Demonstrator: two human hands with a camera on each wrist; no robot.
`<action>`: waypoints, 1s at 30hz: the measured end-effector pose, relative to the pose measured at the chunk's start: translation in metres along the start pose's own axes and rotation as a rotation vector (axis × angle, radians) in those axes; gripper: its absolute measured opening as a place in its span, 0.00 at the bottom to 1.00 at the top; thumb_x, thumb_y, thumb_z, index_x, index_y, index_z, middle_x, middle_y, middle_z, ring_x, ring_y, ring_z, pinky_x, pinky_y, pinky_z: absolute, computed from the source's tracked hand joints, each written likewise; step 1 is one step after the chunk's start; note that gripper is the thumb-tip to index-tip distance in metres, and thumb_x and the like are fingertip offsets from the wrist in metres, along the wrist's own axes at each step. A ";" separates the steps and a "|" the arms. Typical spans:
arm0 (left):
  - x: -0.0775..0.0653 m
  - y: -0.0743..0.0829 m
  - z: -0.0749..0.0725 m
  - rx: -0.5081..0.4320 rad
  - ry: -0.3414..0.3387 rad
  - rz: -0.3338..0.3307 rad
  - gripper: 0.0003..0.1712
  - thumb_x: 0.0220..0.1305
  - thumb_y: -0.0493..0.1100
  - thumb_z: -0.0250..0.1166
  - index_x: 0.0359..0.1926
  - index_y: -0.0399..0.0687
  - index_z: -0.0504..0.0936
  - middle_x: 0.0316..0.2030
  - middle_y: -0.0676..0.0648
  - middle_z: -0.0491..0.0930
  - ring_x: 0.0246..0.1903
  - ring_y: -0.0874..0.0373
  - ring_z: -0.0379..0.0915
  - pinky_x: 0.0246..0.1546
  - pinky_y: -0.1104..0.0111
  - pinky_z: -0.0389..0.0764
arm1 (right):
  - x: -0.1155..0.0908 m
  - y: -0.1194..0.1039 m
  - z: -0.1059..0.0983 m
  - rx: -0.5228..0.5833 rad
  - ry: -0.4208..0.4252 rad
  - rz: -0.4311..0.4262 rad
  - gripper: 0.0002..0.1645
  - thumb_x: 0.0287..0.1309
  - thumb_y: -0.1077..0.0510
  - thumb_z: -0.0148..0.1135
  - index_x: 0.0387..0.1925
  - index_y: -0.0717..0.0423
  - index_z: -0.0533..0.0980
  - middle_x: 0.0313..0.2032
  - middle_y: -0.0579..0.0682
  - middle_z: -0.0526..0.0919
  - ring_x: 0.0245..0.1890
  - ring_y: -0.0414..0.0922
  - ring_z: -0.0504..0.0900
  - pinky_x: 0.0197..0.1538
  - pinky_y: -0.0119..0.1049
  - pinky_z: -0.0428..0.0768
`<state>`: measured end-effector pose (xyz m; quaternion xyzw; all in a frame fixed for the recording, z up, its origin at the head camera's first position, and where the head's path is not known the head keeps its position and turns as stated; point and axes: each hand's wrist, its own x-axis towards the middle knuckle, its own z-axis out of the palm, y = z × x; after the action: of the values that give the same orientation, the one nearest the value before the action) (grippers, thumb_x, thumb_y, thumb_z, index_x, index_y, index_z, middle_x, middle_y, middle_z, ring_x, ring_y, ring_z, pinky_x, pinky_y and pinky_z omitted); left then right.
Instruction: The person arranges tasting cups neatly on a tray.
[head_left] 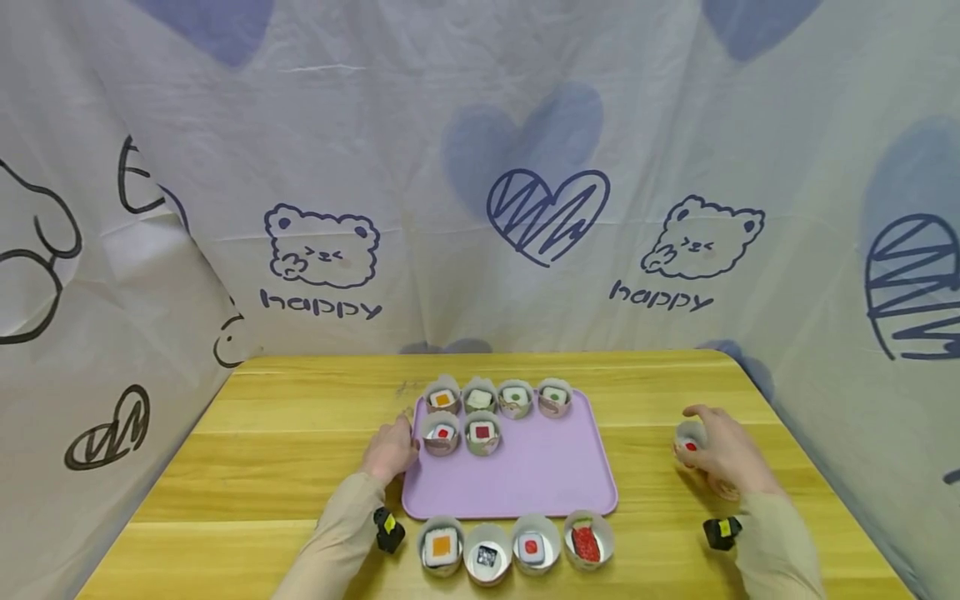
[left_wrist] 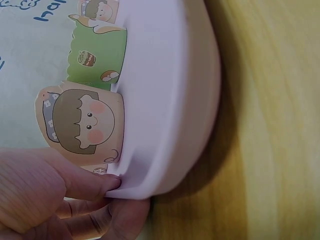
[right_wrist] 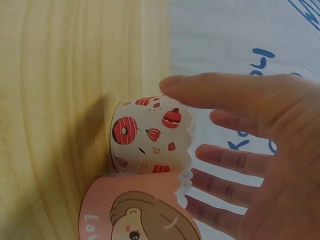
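Note:
At the near-left edge of a lilac tray (head_left: 543, 479), my left hand (head_left: 392, 450) pinches the rim. In the left wrist view the thumb (left_wrist: 92, 184) lies inside the rim and the other fingers curl outside it. On the right of the table, my right hand (head_left: 733, 454) spreads over a white paper cup (right_wrist: 150, 135) printed with red sweets. Its thumb (right_wrist: 200, 90) is right at that cup's side, the other fingers apart behind the scalloped rim. A pink paper cup (right_wrist: 130, 210) with a cartoon face stands against it, mostly covered by the hand in the head view.
Several paper cups with small cake-like pieces, such as one with a red square (head_left: 482, 433), stand in two rows on the tray. Another row, including a cup with a strawberry-like piece (head_left: 587, 540), lines the table (head_left: 247, 500) in front. A printed cloth (head_left: 450, 317) hangs behind.

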<state>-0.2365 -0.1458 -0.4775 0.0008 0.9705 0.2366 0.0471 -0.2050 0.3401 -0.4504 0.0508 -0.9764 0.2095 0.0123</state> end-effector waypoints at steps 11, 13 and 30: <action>0.003 -0.001 0.003 0.001 0.026 0.008 0.12 0.65 0.36 0.61 0.44 0.31 0.75 0.31 0.34 0.80 0.28 0.46 0.77 0.26 0.61 0.78 | 0.012 0.001 0.002 -0.021 -0.075 -0.041 0.32 0.51 0.61 0.71 0.56 0.69 0.70 0.49 0.73 0.78 0.44 0.62 0.79 0.46 0.59 0.78; 0.003 -0.002 0.003 0.000 0.029 0.009 0.11 0.65 0.36 0.61 0.44 0.31 0.74 0.31 0.34 0.79 0.28 0.46 0.77 0.26 0.61 0.77 | 0.014 0.001 0.001 -0.012 -0.095 -0.030 0.33 0.50 0.63 0.71 0.57 0.70 0.70 0.49 0.72 0.78 0.44 0.61 0.79 0.46 0.58 0.78; 0.001 -0.001 0.001 0.017 0.016 0.010 0.12 0.65 0.37 0.61 0.45 0.32 0.74 0.31 0.34 0.80 0.31 0.44 0.78 0.30 0.57 0.80 | 0.028 0.004 -0.001 0.077 -0.261 0.067 0.30 0.44 0.72 0.66 0.51 0.68 0.67 0.44 0.70 0.76 0.36 0.55 0.74 0.33 0.42 0.76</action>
<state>-0.2371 -0.1461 -0.4785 0.0041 0.9728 0.2284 0.0381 -0.2336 0.3420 -0.4496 0.0455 -0.9621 0.2387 -0.1237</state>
